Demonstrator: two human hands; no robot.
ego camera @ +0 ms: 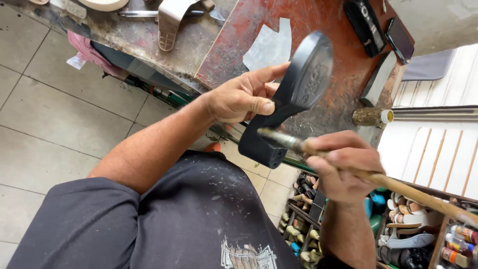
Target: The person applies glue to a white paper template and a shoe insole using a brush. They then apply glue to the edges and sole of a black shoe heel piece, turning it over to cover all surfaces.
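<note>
My left hand [244,97] grips a black heeled shoe sole [294,97] at its narrow middle, holding it tilted with the toe end up and the block heel down. My right hand [343,164] holds a long wooden-handled brush [358,172] whose metal ferrule and bristle end lie against the sole just above the heel. Both hands are over the front edge of a worn red workbench [318,20].
On the bench lie a pale cut sheet [271,47], a beige sandal sole [172,22], a dark sharpening block [377,79], two black devices [381,27] and a small grimy bottle [371,117]. Below right, shelves hold shoe parts [408,224] and small bottles [458,241]. Tiled floor lies left.
</note>
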